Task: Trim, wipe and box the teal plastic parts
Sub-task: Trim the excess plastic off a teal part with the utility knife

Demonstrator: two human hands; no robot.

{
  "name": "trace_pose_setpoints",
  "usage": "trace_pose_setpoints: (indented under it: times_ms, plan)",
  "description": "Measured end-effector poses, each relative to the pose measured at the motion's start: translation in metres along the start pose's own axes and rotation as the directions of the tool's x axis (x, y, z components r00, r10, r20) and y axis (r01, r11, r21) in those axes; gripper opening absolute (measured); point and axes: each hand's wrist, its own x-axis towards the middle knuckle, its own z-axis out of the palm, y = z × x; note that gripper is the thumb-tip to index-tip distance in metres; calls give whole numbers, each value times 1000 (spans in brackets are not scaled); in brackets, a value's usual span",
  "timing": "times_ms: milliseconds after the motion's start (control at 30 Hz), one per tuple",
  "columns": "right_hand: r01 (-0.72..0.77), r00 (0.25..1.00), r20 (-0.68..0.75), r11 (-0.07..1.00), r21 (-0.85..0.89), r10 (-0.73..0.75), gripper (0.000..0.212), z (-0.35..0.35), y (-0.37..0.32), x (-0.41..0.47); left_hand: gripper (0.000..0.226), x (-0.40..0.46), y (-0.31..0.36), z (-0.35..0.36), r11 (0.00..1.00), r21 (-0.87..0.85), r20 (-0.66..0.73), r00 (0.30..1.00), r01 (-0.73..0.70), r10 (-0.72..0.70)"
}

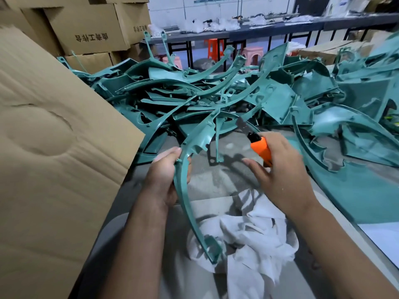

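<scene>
Teal plastic fills the middle of the frame: a tangled pile of teal parts (216,91) heaped across the grey counter (218,182), spreading from centre to the right edge. My left hand (166,173), at centre left, has its fingers (172,152) curled around one long curved teal part (185,190). That part runs from its wider, notched upper end near the pile down in an arc to its lower end, which lies over the white cloth (248,240) bunched up at lower centre of the frame. My right hand (278,167), centre right, grips an orange utility knife (260,148); the knife's black tip and blade point up toward the pile, close to the upper end of the held part but not touching it. My forefinger sticks out to the left, apart from the handle.

A large cardboard flap (49,147) takes up the left side of the frame, just beside my left hand. Stacked cardboard boxes (90,31) with printed characters stand in the upper left. Behind the pile, at upper centre, orange and pink plastic stools (213,48) sit under a long dark bench (269,29) cluttered with small items.
</scene>
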Motion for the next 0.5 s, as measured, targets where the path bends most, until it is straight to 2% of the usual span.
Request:
trace_pose_setpoints:
  times_ms: [33,133,233,333,400,500]
  plan:
    - [23,1000,-9,1000,14,-23,30,1,-4,0,14,0,-1,1,1000,-3,-14,1000,-27,27]
    - [83,995,38,980,180,-91,18,6,-19,-4,28,0,-5,5,997,14,7,997,-79,79]
    - [64,993,74,935,349,-95,17,10,-29,-8,40,-1,-7,9,996,83,23,999,-44,42]
    - [113,988,66,952,286,-137,8,10,-28,-6,40,-1,-9,10,997,71,71,997,28,-34]
    - [129,990,33,964,232,-140,22,12,-24,-5,39,-1,-6,11,997,-2,127,989,77,-76]
    - [79,997,-27,981,179,-75,28,16,-22,-6,39,-1,-2,13,983,-101,198,971,156,-134]
